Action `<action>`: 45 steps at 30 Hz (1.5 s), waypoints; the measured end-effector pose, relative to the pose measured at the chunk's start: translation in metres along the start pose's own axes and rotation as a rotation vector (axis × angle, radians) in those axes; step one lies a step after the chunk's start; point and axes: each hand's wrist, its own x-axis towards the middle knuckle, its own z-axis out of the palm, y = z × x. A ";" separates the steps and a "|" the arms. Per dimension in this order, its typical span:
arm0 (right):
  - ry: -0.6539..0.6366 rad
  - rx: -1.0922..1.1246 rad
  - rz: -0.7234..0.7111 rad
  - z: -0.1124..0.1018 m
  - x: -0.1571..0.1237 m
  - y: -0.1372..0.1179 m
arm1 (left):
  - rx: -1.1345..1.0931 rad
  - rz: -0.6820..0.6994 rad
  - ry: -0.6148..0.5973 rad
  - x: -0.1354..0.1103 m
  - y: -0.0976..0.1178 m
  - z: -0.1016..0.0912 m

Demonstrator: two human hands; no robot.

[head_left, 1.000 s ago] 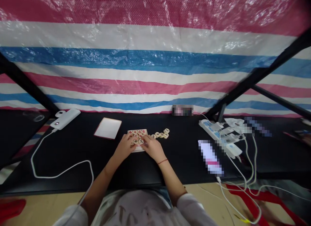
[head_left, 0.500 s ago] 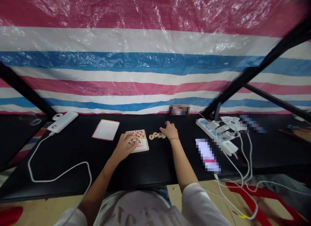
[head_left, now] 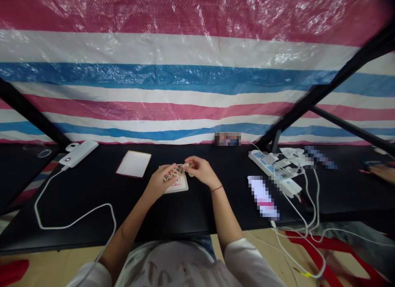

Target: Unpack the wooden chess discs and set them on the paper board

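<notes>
Round wooden xiangqi pieces (head_left: 175, 172) with red and black characters sit in the shallow white box (head_left: 177, 189) on the black table. My left hand (head_left: 159, 184) curls over the box's left side, its fingers and thumb around some pieces. At the box's right edge, my right hand (head_left: 202, 171) is closed, pinching a pale xiangqi piece (head_left: 186, 165) between thumb and fingers. Another piece (head_left: 191, 175) shows just under this hand; whether it is gripped too, I cannot tell.
The box lid (head_left: 134, 164) lies inside up at the left, beyond it a white power bank (head_left: 78, 153) with a cable. To the right are a blurred phone (head_left: 263, 198) and a power strip (head_left: 274, 171) with chargers. Another person's hand (head_left: 382, 171) is at far right.
My right hand has moved left from the far end of the row of pieces to the box's edge. That row is now mostly out of sight. My left hand has shifted slightly over the pieces.
</notes>
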 end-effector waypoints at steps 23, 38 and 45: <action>0.197 0.421 0.163 0.008 -0.030 0.026 | 0.438 0.248 -0.361 0.021 -0.002 0.034; -0.014 -0.476 -0.167 0.040 -0.038 0.022 | 0.492 0.196 -0.028 -0.023 -0.010 0.005; 0.003 -0.456 -0.137 0.035 -0.036 0.023 | 0.461 0.200 -0.035 -0.052 -0.021 0.004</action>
